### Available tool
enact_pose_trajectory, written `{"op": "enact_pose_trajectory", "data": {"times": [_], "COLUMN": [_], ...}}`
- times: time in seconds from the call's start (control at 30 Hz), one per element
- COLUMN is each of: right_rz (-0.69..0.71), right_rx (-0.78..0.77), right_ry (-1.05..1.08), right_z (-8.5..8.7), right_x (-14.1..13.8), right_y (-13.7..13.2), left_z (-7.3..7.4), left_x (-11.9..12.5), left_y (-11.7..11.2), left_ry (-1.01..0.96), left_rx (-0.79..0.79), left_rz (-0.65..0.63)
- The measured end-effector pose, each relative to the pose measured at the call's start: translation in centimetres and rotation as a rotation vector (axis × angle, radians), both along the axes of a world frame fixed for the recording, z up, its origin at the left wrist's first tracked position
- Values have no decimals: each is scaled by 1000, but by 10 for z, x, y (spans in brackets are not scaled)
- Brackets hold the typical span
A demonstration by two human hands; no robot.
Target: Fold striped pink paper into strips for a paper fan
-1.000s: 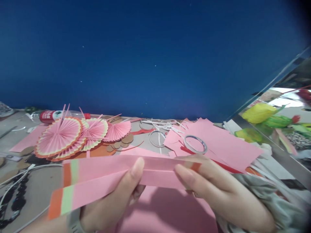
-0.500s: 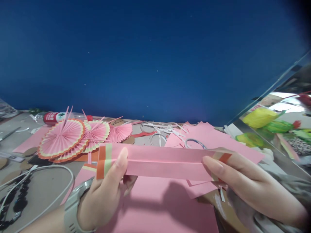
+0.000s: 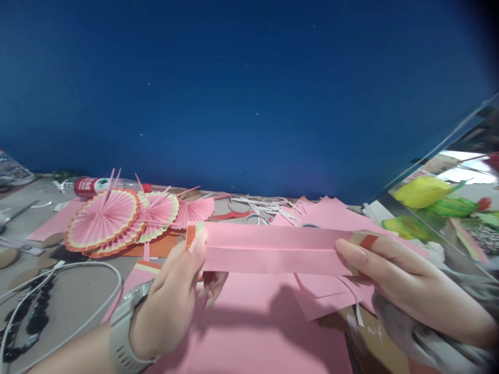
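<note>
Creased pink paper strip [image 3: 268,250] stretched level above a pink paper sheet [image 3: 253,332]. My left hand [image 3: 171,296] pinches its orange-banded left end; my right hand [image 3: 393,275] grips the other end. Pleated paper fans [image 3: 103,218] lie beyond, leftward.

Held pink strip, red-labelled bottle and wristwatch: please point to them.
Held pink strip [image 3: 271,259], head view: its middle.
Red-labelled bottle [image 3: 90,186], head view: its label.
Wristwatch [image 3: 123,333], head view: its strap.
</note>
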State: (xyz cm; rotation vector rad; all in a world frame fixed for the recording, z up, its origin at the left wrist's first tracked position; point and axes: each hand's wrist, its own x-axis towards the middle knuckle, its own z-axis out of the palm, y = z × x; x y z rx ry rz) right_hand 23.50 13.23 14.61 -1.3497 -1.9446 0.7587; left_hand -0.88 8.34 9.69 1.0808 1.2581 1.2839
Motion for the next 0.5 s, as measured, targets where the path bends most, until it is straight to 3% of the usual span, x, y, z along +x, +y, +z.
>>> {"op": "enact_pose_trajectory", "data": {"times": [0.13,0.23,0.37,0.5], "right_rz": [123,205,215,205], "right_rx": [-57,-108,-95,-12], "right_ry": [-49,-147,-230,-223], "right_z": [0,2,4,2], "right_x": [3,6,8,10], "right_y": [9,17,23,24], "left_z": [-2,2,6,3], "left_x": [1,3,4,4], "left_y": [5,13,25,31], "left_ry": [-97,31,174,92], "left_rx": [6,75,96,62], "left_rz": [-120,-163,-105,-169]}}
